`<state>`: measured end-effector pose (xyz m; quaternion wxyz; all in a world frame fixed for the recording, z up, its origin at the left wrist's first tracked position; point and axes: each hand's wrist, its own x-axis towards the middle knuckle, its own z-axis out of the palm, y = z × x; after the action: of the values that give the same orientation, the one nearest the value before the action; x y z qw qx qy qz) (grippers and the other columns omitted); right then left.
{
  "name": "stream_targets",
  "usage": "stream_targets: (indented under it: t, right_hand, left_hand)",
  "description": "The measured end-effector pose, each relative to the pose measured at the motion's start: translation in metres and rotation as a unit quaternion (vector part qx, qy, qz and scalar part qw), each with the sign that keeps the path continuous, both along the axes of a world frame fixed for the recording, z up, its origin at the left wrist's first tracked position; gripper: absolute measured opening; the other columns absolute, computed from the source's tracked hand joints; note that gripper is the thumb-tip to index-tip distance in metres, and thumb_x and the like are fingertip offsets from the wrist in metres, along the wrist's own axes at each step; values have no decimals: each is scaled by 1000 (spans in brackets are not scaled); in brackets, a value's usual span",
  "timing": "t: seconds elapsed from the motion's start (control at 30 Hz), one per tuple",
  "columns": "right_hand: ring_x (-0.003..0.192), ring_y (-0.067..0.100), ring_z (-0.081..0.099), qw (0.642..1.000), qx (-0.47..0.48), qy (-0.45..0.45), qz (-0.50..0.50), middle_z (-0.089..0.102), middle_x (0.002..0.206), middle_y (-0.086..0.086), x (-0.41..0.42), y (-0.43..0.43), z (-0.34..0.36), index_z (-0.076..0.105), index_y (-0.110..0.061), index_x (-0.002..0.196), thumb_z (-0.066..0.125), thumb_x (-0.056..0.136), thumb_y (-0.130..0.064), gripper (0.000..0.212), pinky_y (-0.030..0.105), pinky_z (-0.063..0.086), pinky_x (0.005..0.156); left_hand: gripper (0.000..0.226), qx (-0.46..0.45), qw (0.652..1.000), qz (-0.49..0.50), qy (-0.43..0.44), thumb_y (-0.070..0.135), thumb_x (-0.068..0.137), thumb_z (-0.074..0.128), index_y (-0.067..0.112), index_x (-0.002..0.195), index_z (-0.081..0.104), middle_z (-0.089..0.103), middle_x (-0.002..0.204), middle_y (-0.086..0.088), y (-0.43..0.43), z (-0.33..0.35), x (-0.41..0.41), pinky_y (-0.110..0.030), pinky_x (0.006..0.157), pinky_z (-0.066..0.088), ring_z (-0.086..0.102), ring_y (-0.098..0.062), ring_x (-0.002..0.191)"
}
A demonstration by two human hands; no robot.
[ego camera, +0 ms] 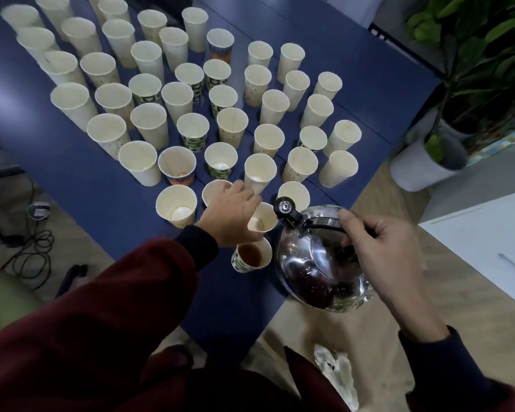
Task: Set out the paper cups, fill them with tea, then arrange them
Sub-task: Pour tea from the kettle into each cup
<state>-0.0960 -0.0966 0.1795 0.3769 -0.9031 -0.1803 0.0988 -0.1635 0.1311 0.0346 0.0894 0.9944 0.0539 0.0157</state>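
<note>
Several paper cups (149,123) stand in rows on a dark blue table (72,179). A patterned cup (252,257) near the front edge holds brown tea. My left hand (231,215) reaches over it and grips a tilted, empty white cup (262,220) just beyond. My right hand (378,251) holds the black handle of a shiny steel kettle (318,263), whose spout (284,208) points toward the gripped cup. The kettle sits at the table's front right corner, dark liquid visible inside.
Potted plants (428,162) stand on the floor at right beside a white cabinet (488,242). Black cables (33,248) lie on the floor at left. A crumpled wrapper (336,373) lies near my feet.
</note>
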Motion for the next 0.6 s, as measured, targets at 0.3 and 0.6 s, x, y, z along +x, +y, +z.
stream_targets:
  t: [0.3, 0.6]
  right_hand:
    - [49, 6, 51, 999, -28, -10, 33, 60, 52, -1, 20, -1, 0, 63, -14, 51, 67, 94, -38, 50, 18, 35, 50]
    - [50, 9, 50, 998, -51, -1, 47, 59, 50, -4, 22, 5, -1, 64, -14, 50, 68, 94, -37, 50, 29, 36, 55]
  left_hand:
    - [96, -58, 998, 29, -15, 76, 57, 76, 15, 128, 55, 64, 113, -3, -10, 1, 0, -46, 89, 41, 53, -28, 102]
    - [76, -121, 991, 36, -41, 74, 67, 46, 18, 114, 63, 65, 105, -1, -11, 0, -9, -44, 84, 40, 55, -27, 97]
